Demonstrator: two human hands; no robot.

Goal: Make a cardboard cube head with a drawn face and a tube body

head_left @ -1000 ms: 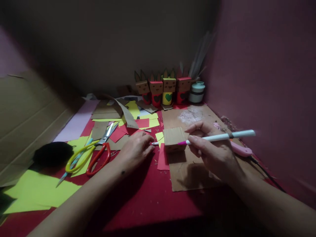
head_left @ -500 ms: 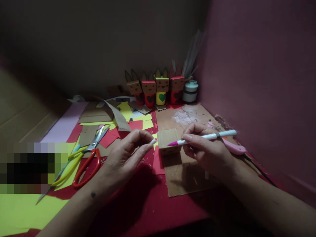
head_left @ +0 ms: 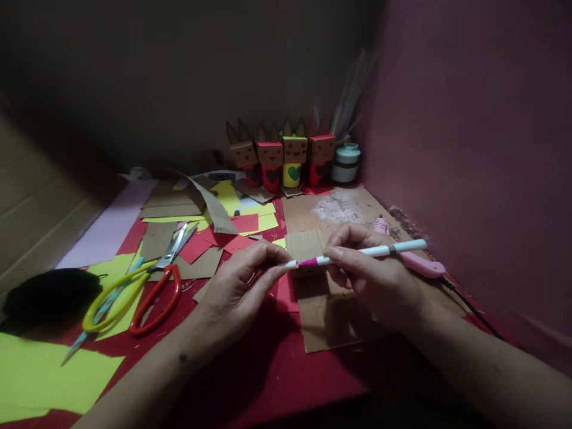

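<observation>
As our left hand [head_left: 250, 280] pinches a small white tube [head_left: 291, 264] beside the magenta tip [head_left: 309, 262] of the slim white pen [head_left: 378, 251] our right hand [head_left: 375, 280] grasps, we have a square brown cardboard box [head_left: 306, 242] beyond, then four cardboard-headed figures [head_left: 294, 156].

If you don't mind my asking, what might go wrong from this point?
The marker's magenta tip is bare and appears in front of the cardboard box, so a slip of the right hand might leave a stray mark. The small white piece, pinched in the left hand's fingertips, could drop onto the red surface.
</observation>
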